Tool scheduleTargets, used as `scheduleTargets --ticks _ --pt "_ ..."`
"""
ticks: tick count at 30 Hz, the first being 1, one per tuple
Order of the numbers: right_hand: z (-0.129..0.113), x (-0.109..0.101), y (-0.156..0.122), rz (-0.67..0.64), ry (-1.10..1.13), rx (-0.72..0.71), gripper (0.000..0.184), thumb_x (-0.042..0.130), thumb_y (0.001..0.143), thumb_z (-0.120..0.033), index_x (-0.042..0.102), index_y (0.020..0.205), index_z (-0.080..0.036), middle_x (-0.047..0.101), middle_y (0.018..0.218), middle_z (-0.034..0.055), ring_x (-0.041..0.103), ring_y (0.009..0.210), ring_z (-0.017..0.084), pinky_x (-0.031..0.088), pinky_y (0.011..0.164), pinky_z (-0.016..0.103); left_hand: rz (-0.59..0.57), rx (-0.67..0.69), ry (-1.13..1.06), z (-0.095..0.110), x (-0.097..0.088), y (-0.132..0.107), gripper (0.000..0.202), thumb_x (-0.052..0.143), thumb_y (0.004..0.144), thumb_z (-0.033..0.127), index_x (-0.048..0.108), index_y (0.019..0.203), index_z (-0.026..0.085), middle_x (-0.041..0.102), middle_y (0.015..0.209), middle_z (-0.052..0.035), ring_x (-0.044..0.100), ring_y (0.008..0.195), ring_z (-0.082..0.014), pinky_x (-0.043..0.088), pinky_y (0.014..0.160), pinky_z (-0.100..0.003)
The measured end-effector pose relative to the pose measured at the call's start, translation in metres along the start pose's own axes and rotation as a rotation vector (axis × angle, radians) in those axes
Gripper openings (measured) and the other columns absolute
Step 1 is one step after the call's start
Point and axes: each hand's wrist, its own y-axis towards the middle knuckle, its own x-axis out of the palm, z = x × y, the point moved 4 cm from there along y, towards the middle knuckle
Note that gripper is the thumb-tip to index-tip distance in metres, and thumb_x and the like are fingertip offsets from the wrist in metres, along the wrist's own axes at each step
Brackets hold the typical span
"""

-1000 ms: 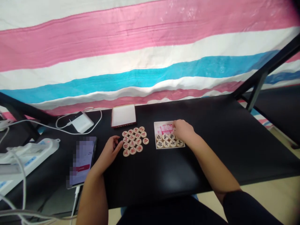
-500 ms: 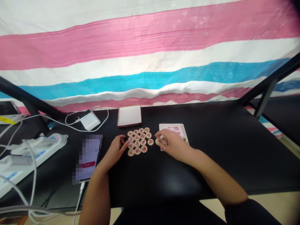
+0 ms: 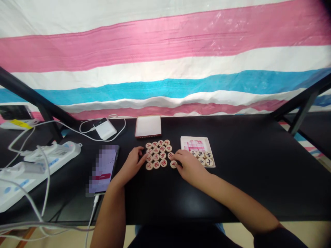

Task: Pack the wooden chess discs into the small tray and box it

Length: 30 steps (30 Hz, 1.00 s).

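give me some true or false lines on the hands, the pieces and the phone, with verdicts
1. The right hand is at the right side of the red pieces. True.
2. The pieces showing in the tray bear red marks. False: they are black pieces.
3. The phone lies to the right of the tray. False: the phone lies left of the red pieces, beside the left forearm.
4. A white cable is plugged into the phone. True.
5. The left hand grips a black piece. False: the left hand is beside the left edge of the red pieces, with no piece seen in its grip.
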Motion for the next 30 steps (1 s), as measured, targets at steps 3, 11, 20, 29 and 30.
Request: scheduleTargets --ticks 3,11,20,29,30 --pt "0.003 -0.007 -0.006 -0.112 -0.121 0.103 0.019 0.054 0.074 -0.015 0.07 0.082 -0.02 0.065 0.078 0.0071 0.059 0.078 0.022 0.044 0.069 0.032 0.001 0.01 0.005 0.0 0.0 0.0 0.039 0.042 0.086 0.044 0.044 0.11 0.013 0.048 0.084 -0.0031 0.051 0.079 -0.0174 0.044 0.07 -0.032" --pt "-0.009 -0.014 -0.016 -0.271 -0.223 0.092 0.03 0.05 0.081 -0.029 0.067 0.103 -0.02 0.069 0.079 0.0119 0.063 0.077 0.027 0.043 0.073 0.038 0.003 0.022 0.02 0.002 0.0 0.001 0.037 0.042 0.086 0.043 0.044 0.11 0.015 0.048 0.084 -0.0026 0.051 0.08 -0.018 0.045 0.072 -0.034" --pt "-0.01 -0.007 -0.015 -0.307 -0.254 0.091 0.044 0.043 0.084 -0.031 0.051 0.126 -0.018 0.069 0.084 0.0119 0.063 0.081 0.027 0.042 0.078 0.04 0.042 0.017 0.007 0.009 -0.003 0.0 0.036 0.043 0.084 0.044 0.047 0.107 0.016 0.05 0.083 -0.0029 0.054 0.08 -0.0193 0.045 0.074 -0.035" --pt "-0.012 -0.009 -0.012 -0.34 -0.195 0.108 0.045 0.043 0.084 -0.029 0.049 0.127 -0.018 0.069 0.078 0.0101 0.063 0.075 0.024 0.044 0.075 0.035 0.058 0.011 -0.047 0.007 -0.001 -0.003 0.039 0.044 0.084 0.044 0.048 0.109 0.016 0.051 0.085 -0.004 0.053 0.081 -0.0202 0.045 0.078 -0.038" --pt "-0.012 -0.009 -0.013 -0.342 -0.196 0.11 0.045 0.044 0.084 -0.029 0.049 0.127 -0.017 0.069 0.077 0.0101 0.063 0.074 0.024 0.044 0.075 0.035 0.056 0.01 -0.048 0.007 -0.002 -0.003 0.04 0.044 0.084 0.044 0.048 0.111 0.015 0.051 0.085 -0.004 0.053 0.081 -0.0201 0.045 0.078 -0.039"
